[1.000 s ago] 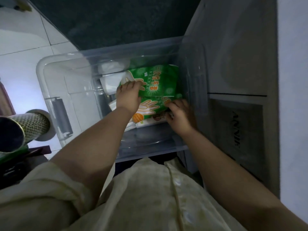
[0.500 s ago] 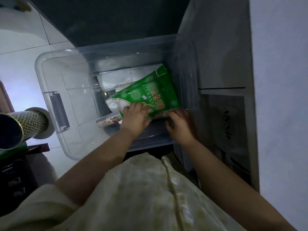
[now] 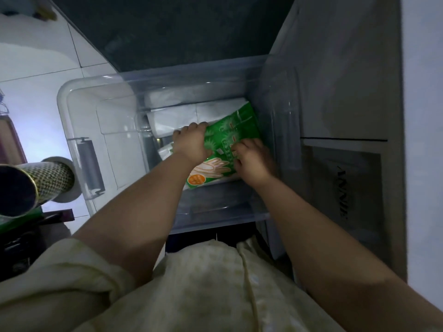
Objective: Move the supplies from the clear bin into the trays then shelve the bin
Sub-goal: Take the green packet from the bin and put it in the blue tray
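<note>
**Both hands on the glove packet in the bin**

Our left hand grips the upper left edge of the green glove packet, fingers curled over it. Our right hand sits on its lower right, fingers bent; we cannot tell whether it grasps. The packet lies tilted inside the clear bin, over white packs. A patterned tube is near the bin's left wall.

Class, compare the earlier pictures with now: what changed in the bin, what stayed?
The left hand moved up the green packet and grips its far left edge; the packet turned, its glove picture showing again. The right hand stays on it; clear bin and white packs unchanged.
</note>
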`<state>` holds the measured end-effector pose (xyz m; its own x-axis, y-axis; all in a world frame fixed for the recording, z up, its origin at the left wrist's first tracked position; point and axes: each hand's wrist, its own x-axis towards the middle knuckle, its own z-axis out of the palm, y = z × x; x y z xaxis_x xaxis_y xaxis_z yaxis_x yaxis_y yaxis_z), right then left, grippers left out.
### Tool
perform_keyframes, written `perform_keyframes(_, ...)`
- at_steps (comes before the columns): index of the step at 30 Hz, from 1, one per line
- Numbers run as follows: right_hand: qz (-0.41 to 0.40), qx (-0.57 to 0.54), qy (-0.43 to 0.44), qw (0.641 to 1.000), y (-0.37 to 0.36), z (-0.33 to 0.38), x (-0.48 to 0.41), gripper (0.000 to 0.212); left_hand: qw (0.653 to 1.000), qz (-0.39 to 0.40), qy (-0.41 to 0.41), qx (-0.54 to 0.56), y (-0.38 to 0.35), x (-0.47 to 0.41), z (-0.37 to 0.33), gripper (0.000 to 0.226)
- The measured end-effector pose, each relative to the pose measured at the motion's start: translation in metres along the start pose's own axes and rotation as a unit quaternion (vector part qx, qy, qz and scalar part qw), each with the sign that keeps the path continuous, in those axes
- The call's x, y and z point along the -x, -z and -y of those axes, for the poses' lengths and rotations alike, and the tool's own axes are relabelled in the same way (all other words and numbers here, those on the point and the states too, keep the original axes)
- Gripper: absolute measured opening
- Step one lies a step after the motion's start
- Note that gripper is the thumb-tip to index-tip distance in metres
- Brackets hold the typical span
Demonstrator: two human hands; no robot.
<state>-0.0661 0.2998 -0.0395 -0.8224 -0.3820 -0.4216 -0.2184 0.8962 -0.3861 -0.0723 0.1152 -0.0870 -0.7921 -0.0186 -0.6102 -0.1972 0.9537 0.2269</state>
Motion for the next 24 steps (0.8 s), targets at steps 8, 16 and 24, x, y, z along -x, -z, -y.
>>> perform_keyframes(8,-0.073,-0.084,0.035,0.993,0.055,0.022,0.022,0.028,0.99,-0.047,-0.002,0.131,0.026,0.066,-0.025,0.05)
perform_keyframes(16,-0.162,-0.039,0.077,0.983,0.14,0.075,0.075,0.023,0.972,-0.222,-0.043,0.061,0.146,0.15,-0.031,0.042)
perform_keyframes(24,-0.221,0.043,-0.025,0.974,0.146,0.113,0.139,0.017,0.944,-0.269,-0.189,-0.025,0.216,0.194,-0.05,0.04)
